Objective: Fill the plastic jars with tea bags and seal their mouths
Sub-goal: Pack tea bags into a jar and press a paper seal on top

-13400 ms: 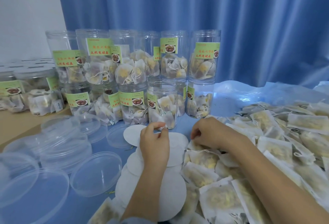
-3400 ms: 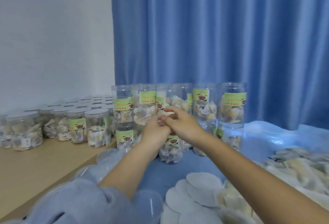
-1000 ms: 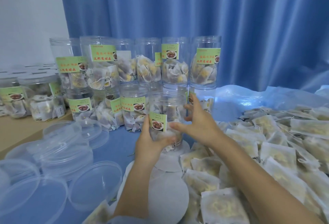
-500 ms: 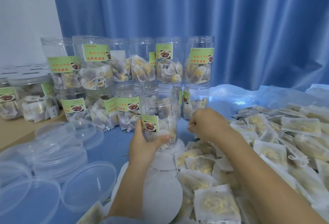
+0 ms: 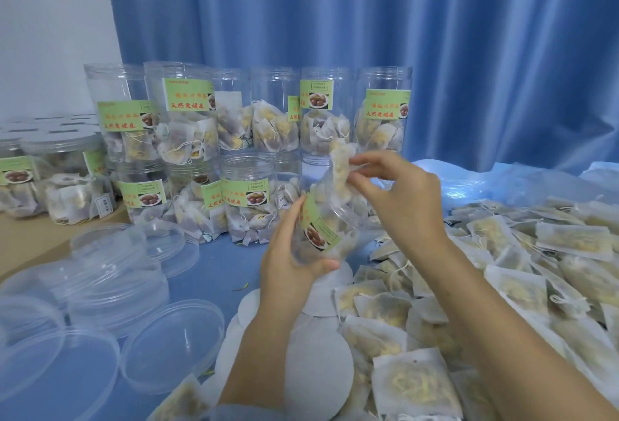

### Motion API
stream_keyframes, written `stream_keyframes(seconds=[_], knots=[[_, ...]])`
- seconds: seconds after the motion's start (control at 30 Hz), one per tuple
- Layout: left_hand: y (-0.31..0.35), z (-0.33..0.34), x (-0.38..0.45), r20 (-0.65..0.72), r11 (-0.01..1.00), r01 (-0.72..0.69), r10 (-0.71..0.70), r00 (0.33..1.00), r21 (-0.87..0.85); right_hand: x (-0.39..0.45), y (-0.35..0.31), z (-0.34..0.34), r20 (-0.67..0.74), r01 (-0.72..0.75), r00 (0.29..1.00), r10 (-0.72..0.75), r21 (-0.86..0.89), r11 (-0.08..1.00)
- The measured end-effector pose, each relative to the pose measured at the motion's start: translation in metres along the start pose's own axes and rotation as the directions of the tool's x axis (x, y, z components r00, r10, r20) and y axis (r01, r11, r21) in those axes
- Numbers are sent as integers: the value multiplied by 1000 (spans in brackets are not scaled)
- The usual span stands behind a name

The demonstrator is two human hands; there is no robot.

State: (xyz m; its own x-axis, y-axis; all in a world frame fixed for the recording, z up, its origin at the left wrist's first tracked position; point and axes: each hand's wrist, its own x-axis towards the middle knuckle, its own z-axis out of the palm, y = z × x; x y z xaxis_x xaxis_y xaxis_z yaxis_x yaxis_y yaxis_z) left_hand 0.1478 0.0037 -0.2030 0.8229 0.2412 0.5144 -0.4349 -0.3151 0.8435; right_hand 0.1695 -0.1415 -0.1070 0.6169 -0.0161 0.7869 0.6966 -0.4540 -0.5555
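Both hands up now: L (image 5: 294, 253) tilts jar (image 5: 321, 226), R (image 5: 398, 193) pinching bag (image 5: 341, 166).

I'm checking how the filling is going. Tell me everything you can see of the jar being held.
The jar is clear plastic with a green label showing a food picture. It has no lid, is lifted off the table and tilted, mouth up and to the right. The left hand grips its lower part. Tea bags lie inside, and the right hand pinches a tea bag at its mouth.
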Motion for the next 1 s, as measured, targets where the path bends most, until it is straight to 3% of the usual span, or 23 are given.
stream_keyframes(seconds=[0.1, 0.27, 0.37, 0.43, 0.5, 0.57, 0.63, 0.7, 0.83, 1.0], knots=[[0, 0, 0, -62, 1000, -21, 20, 998, -19, 0, 1, -2, 163, -32, 986, 28, 18, 999], [-3, -4, 3, -196, 989, -12, -18, 980, -150, -4, 0, 7, 1, 143, 990, -144, -107, 984], [-3, -7, 6, -276, 967, 27, -98, 956, -252, -8, 4, 17, -56, 57, 997, -56, 1, 998], [-2, -9, 9, -327, 949, 47, -154, 932, -312, -13, 10, 25, 118, -29, 993, 31, -16, 999], [-3, -14, 10, -358, 934, 47, -182, 916, -353, -21, 21, 34, 442, 15, 895, 64, -175, 985], [-4, -18, 11, -370, 925, 26, -177, 912, -379, -33, 32, 43, 692, 100, 707, 145, -301, 948], [-4, -21, 11, -363, 920, 26, -181, 914, -392, -43, 41, 50, 783, 164, 579, 228, -386, 908], [-5, -21, 12, -349, 913, 39, -195, 917, -407, -48, 46, 52, 799, 182, 528, 286, -436, 881], [-5, -19, 13, -302, 922, 63, -189, 934, -382, -48, 45, 51, 793, 247, 546, 270, -460, 853], [-8, -16, 12, -276, 931, 101, -206, 939, -350, -50, 33, 48, 770, 578, 637, -23, -458, 675]])
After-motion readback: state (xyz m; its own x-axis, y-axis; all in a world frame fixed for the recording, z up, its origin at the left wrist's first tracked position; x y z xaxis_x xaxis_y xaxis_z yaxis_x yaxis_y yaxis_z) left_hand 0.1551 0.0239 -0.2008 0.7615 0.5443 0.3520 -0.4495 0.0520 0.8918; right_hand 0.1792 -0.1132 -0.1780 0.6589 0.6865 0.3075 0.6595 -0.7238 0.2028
